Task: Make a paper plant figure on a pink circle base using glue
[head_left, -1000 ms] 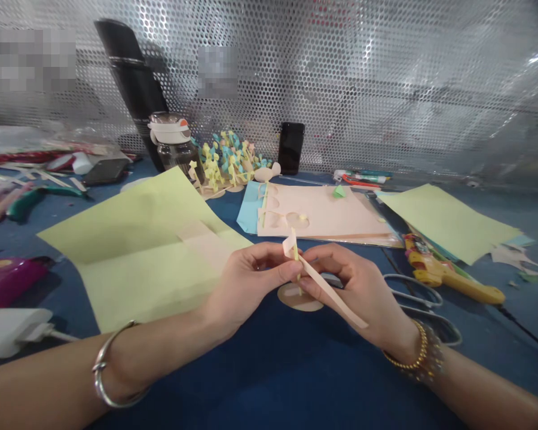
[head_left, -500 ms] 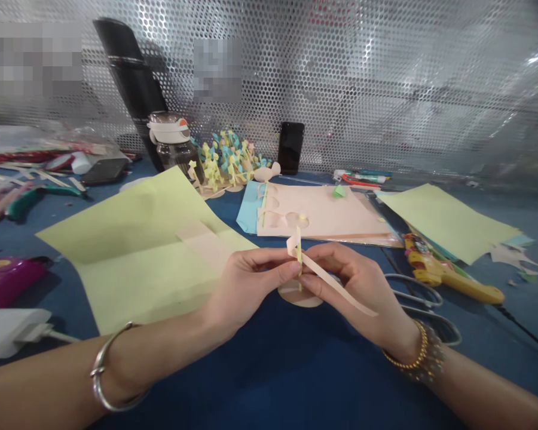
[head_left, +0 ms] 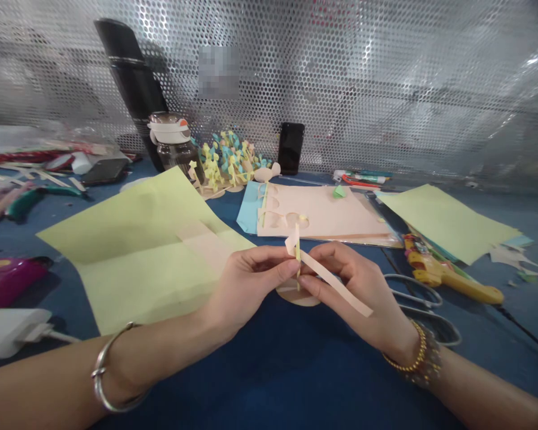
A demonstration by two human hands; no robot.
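Note:
Both my hands meet in front of me above the blue table. My left hand [head_left: 255, 280] is closed, its thumb and forefinger pinching a thin yellow paper stem [head_left: 297, 248] and the folded end of a pale pink paper strip [head_left: 337, 284]. The strip bends around the stem near its top, and its long tail slants down to the right across my right hand [head_left: 358, 292]. That hand is closed too, fingertips at the strip and stem; its exact grip is partly hidden. Beneath the fingertips shows a round beige disc [head_left: 298, 295] at the stem's foot.
A large yellow-green sheet [head_left: 147, 257] lies left, a pink paper stack [head_left: 327, 206] ahead. At right are a yellow glue gun [head_left: 457, 283] with its cord and grey-handled scissors [head_left: 430, 322]. Paper star flowers [head_left: 228, 161], a bottle [head_left: 173, 140] and a phone [head_left: 291, 146] stand behind.
My hands, with the stem and strip, have shifted very slightly left. The strip's tail has turned a little, showing more of its flat face. Both pinches stay closed.

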